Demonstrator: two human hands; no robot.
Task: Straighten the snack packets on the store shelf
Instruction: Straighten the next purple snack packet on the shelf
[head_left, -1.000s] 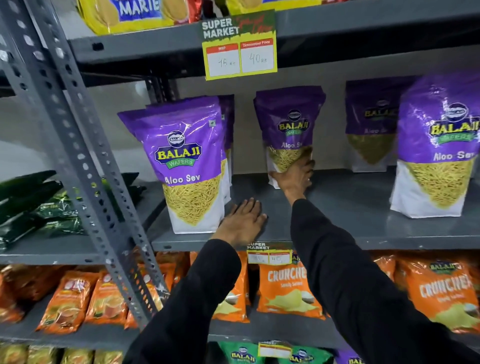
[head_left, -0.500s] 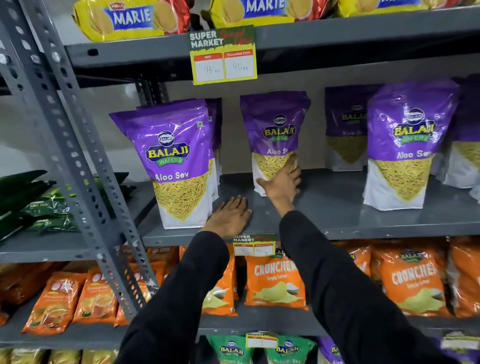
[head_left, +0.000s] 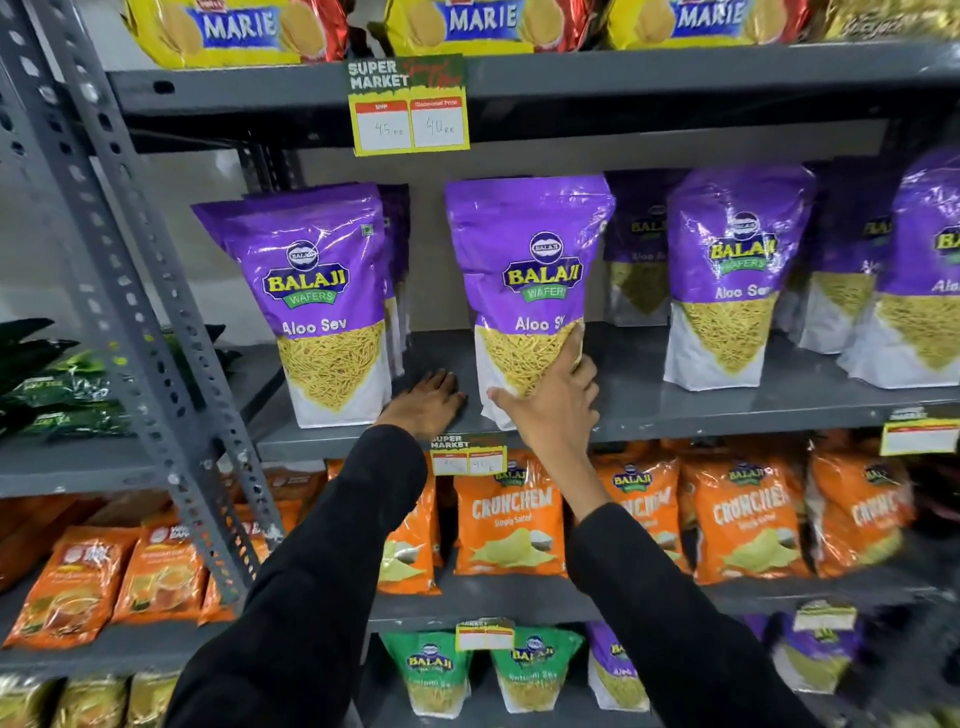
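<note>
Purple Balaji Aloo Sev packets stand upright on the grey middle shelf (head_left: 675, 410). My right hand (head_left: 553, 402) grips the lower part of one purple packet (head_left: 524, 260), which stands near the shelf's front edge. My left hand (head_left: 428, 402) rests flat and open on the shelf between that packet and the left purple packet (head_left: 306, 270). More purple packets (head_left: 737, 244) stand to the right, some further back.
A price tag (head_left: 410, 106) hangs from the upper shelf, which carries yellow Marie biscuit packs (head_left: 234, 26). Orange Crunchem packets (head_left: 511, 512) fill the shelf below. A slanted perforated steel upright (head_left: 119, 270) crosses at left, with dark green packets (head_left: 47, 384) beyond it.
My right hand has drawn the purple packet from the back of the shelf forward to the front edge. My left hand stayed flat on the shelf. The view shifted right and closer.
</note>
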